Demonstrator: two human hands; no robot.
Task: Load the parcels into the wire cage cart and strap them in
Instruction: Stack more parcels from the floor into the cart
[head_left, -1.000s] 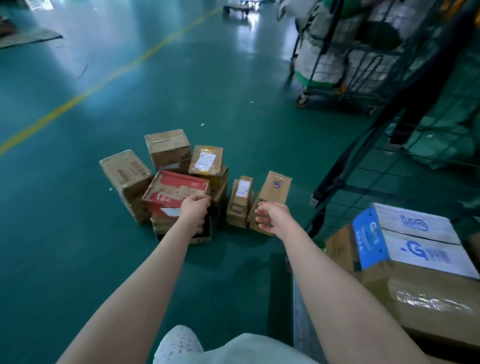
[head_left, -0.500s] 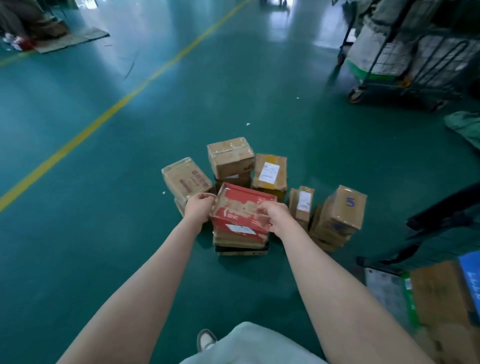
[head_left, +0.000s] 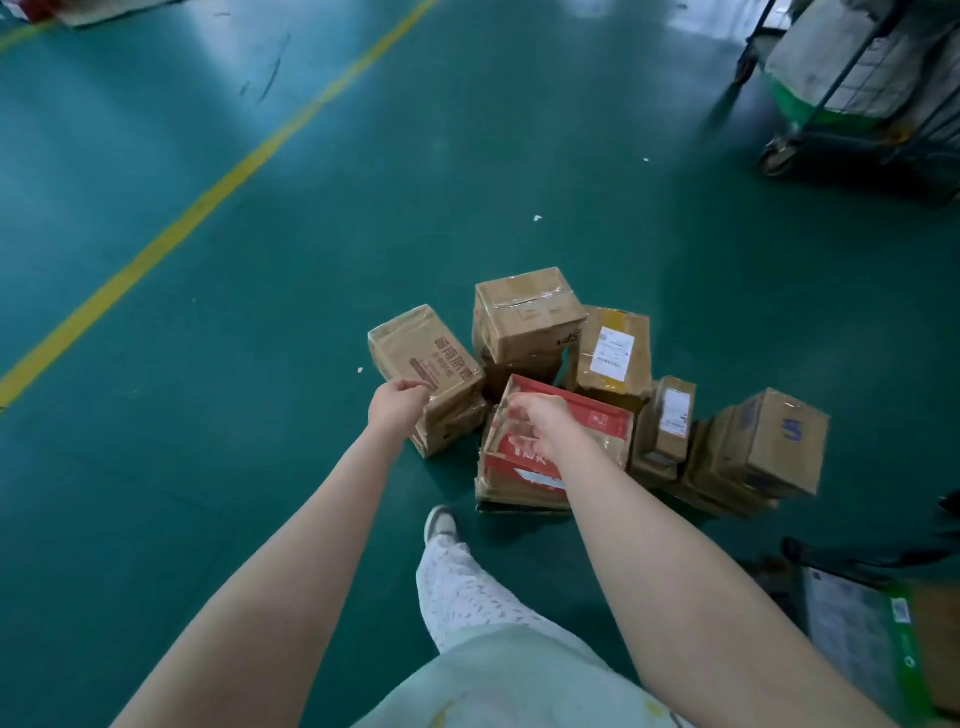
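Reaching into the parcels (head_left: 524, 312) heaped on the green floor (head_left: 260, 467), the right hand (head_left: 540, 418) grips the red carton (head_left: 597, 415) by its edge, likely to lift it; the left hand (head_left: 397, 410) meets the printed brown carton (head_left: 431, 353), hold unclear

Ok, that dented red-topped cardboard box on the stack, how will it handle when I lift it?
Probably soft-walled: the red-topped cardboard box looks crumpled at its near edge and may buckle. It rests on a lower box, which might shift.

The left hand (head_left: 397, 410) leaves the red box (head_left: 597, 415) and reaches the printed brown box (head_left: 426, 358) beside it; the right hand (head_left: 540, 418) shifts over the red box's top.
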